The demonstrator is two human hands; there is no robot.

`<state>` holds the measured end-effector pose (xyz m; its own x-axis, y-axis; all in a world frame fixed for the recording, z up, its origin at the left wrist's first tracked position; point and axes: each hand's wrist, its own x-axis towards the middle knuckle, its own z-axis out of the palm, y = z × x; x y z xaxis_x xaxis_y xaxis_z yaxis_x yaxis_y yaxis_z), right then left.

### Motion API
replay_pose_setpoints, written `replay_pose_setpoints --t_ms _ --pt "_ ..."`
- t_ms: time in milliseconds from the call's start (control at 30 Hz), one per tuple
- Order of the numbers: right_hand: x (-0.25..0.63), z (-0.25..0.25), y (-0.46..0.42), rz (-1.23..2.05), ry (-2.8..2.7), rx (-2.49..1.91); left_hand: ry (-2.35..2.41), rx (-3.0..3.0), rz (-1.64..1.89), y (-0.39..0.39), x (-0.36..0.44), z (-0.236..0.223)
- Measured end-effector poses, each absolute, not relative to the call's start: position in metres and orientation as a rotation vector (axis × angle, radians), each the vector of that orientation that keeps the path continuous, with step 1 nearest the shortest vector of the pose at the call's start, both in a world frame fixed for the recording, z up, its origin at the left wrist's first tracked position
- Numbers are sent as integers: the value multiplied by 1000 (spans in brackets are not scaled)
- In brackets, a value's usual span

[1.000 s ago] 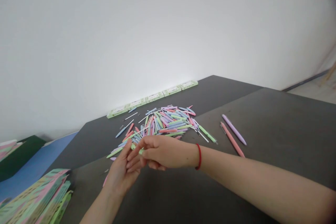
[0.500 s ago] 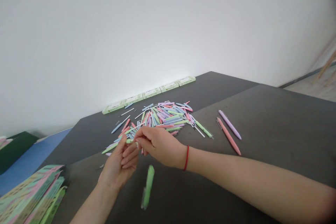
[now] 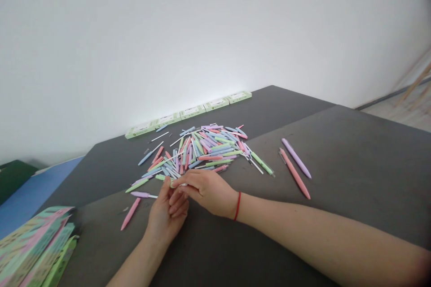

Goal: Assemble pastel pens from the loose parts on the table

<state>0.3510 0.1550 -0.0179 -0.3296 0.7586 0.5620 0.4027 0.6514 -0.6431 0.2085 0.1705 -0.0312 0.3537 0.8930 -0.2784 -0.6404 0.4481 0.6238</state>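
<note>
My left hand [image 3: 171, 215] is closed in front of the pen pile, its thumb and fingers pinching a light green pen barrel [image 3: 163, 177] that is mostly covered. From the right, my right hand [image 3: 206, 191], with a red cord at the wrist, meets it with bent, closed fingertips. A short white piece that looks like a pen refill [image 3: 183, 184] shows beneath those fingers; its ends are hidden. Just left of my hands lie a purple pen part [image 3: 140, 194] with a white refill and a pink pen barrel [image 3: 130, 214]. Behind them spreads the pile of pastel pen parts [image 3: 205, 148].
On the dark table [image 3: 363, 175], a pink pen [image 3: 294, 173] and a purple pen [image 3: 296, 158] lie to the right. Several flat green boxes [image 3: 191, 112] line the wall side. Stacked pastel cartons [image 3: 37, 246] occupy the near left corner, beside a blue surface [image 3: 43, 193].
The blurred green pen below my hands is gone from view. My left hand has shifted right, uncovering the pink barrel and purple part. The camera view has moved slightly.
</note>
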Motion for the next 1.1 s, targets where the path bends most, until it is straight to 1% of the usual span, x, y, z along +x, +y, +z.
replay_pose_setpoints --t_ms 167,400,633,800,967,1100 --pt "354 -22 157 629 -1883 -854 641 495 1029 171 211 -31" --pt "358 -27 158 816 -1719 -906 619 554 998 174 211 -34" --pt "359 -29 158 929 -1595 -920 638 591 1103 179 202 -34" --pt "358 -34 161 910 -1549 -914 633 676 1154 180 204 -38" --pt "361 -28 158 734 -1588 -921 730 743 1290 186 198 -37" --pt "367 -28 162 803 -1433 -955 758 711 1393 197 183 -27"
